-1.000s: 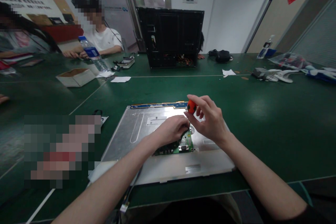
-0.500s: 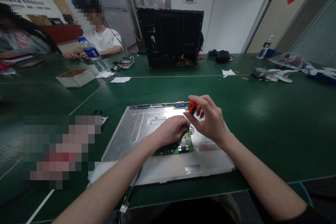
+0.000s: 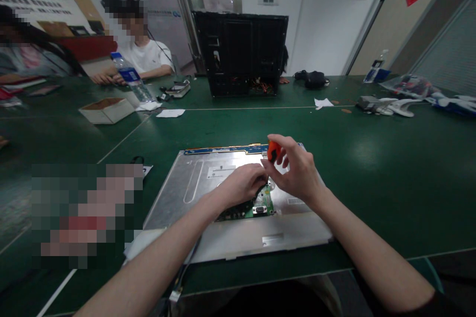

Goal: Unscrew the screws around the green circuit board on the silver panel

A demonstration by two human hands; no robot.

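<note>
A screwdriver point(image 3: 273, 152) with an orange and black handle stands roughly upright over the circuit board. My right hand point(image 3: 297, 167) grips its handle between thumb and fingers. The fingers of my left hand point(image 3: 245, 182) are curled together by the screwdriver's lower end, over the board; what they pinch is hidden. Partly covered by my left hand, the green circuit board point(image 3: 267, 199) lies on the back of a silver display panel point(image 3: 234, 237). A narrow blue circuit strip point(image 3: 223, 149) runs along the panel's far edge.
Cables point(image 3: 183, 273) hang over the near table edge. Beyond the panel stand a black monitor housing point(image 3: 243, 49), an open white box point(image 3: 107, 111) and a water bottle point(image 3: 136, 81). Gloves point(image 3: 390, 105) lie at the right. Two people sit at the far left.
The screwdriver's orange handle has turned slightly in my right hand's fingers. My left hand stays in place over the circuit board, and the panel has not moved.
</note>
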